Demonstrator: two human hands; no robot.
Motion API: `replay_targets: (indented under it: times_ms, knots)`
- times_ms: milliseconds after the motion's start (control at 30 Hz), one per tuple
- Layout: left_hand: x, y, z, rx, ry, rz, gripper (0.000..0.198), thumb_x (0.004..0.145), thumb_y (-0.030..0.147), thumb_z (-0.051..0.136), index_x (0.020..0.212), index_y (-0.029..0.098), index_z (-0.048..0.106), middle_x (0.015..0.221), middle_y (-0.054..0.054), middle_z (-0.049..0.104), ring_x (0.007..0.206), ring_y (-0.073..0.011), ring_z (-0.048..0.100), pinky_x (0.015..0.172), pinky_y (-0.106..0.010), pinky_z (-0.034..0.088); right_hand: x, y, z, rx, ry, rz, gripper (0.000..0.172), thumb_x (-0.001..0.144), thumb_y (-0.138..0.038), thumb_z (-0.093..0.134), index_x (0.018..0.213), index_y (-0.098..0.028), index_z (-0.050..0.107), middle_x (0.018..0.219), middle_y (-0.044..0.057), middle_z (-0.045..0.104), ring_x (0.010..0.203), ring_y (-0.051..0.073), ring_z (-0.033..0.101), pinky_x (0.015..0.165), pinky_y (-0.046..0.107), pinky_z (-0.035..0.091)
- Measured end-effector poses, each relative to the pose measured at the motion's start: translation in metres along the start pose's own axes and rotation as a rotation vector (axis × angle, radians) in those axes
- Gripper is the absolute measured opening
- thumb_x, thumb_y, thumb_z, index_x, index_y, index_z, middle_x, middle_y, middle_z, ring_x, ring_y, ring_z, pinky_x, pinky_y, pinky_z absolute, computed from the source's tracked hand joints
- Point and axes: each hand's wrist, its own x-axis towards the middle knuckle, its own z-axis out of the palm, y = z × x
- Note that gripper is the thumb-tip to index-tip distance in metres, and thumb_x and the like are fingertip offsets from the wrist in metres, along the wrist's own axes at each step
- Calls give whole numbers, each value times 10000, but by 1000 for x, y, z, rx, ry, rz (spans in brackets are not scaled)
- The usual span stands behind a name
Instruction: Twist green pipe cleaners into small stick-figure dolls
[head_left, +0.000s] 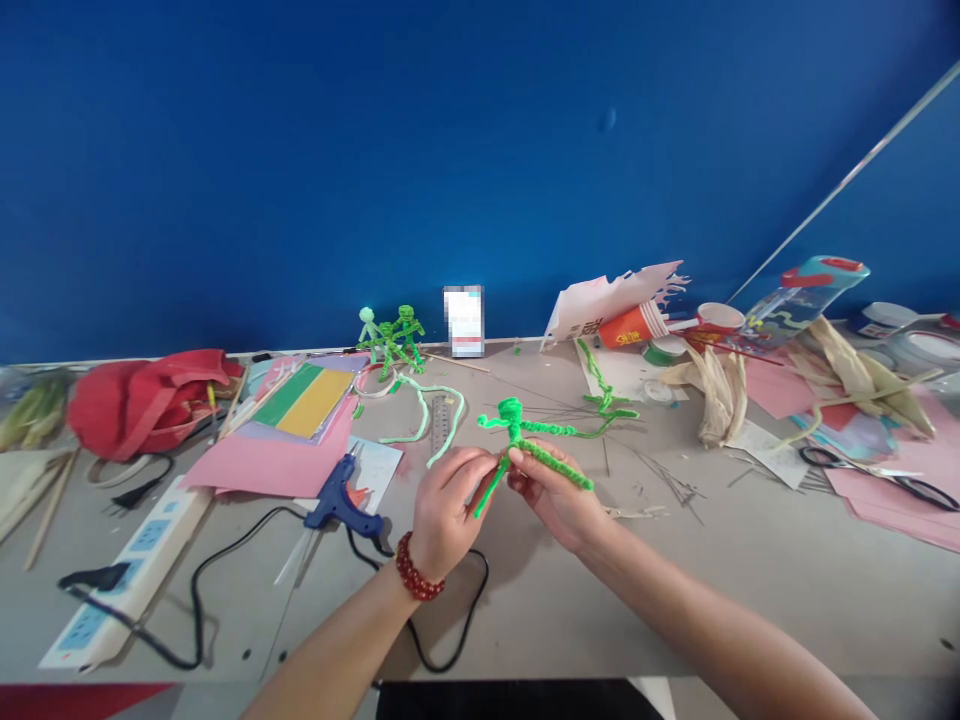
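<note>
Fingers: those of the right hand (559,505) are clamped on the bright green pipe-cleaner figure (515,432), thumb over its hip; those of the left hand (446,508) bend close together beside the left-side leg, but I cannot tell whether they pinch it or merely touch.
Pipe-cleaner figure's place: held over the table (555,630), to the right of the blue hot-glue gun (341,503) and slightly beyond it.
Long axis: looped head pointing away from the wearer, legs splaying back toward the wrists; the body lies beyond the right fingertips, and beyond and to the right of the left ones.
Nearer hand: the right, directly on the hip where both legs meet.
Pale green pipe cleaners (422,410): beyond the glue gun, to its right, with a ruler (440,425) between their strands.
Small standing figures (406,325): well beyond the glue gun, near the blue wall (480,170).
Scissors (911,482): well to the glue gun's right.
</note>
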Motion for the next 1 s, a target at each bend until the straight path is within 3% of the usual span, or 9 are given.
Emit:
replay_targets:
  times_ms: [200,300,500,600,700,800,1000]
  knots:
    - [-3,0,-1,94,117,62,227,835,46,590,1002,196,623,894,-69,678,839,-177,656,766,-292,530,-5,4,6,54,22,8,239,608,-252,875,628,-168,652,613,-40,549,609,84,472,581,218,376]
    - [-3,-1,0,85,114,65,227,827,37,594,978,202,634,885,-66,677,817,-174,651,757,-296,524,-7,5,7,60,24,7,238,611,-257,873,640,-171,653,633,-37,545,624,89,472,598,224,381]
    - [-2,0,1,-162,14,-147,174,901,132,523,969,202,667,920,-67,711,890,-186,669,812,-316,537,-4,9,3,43,64,-60,209,634,-269,858,655,-196,663,671,-33,558,632,98,475,616,236,385]
    - [-4,0,1,-365,-24,-259,250,950,206,442,1001,180,685,985,-93,724,954,-212,677,838,-351,548,-3,9,2,9,73,-94,206,641,-286,852,670,-199,668,692,-25,576,650,108,495,629,246,387]
    - [-6,1,4,-455,-16,-344,217,898,228,564,1092,186,650,1056,-92,719,974,-213,687,867,-352,555,-3,9,1,-35,98,-117,216,638,-297,854,678,-201,665,663,-40,545,616,97,463,606,245,361]
    - [-7,2,7,-398,24,-393,238,827,213,667,1063,204,634,1014,-66,729,929,-196,701,832,-322,571,-4,11,0,-90,101,-172,206,658,-308,840,656,-203,662,641,-44,517,615,100,439,610,252,352]
    - [-4,4,8,-221,27,-345,112,833,190,653,941,199,679,931,-54,748,887,-194,701,830,-331,562,-5,20,0,-119,113,-272,150,669,-268,826,664,-226,682,733,-27,589,725,130,508,725,274,400]
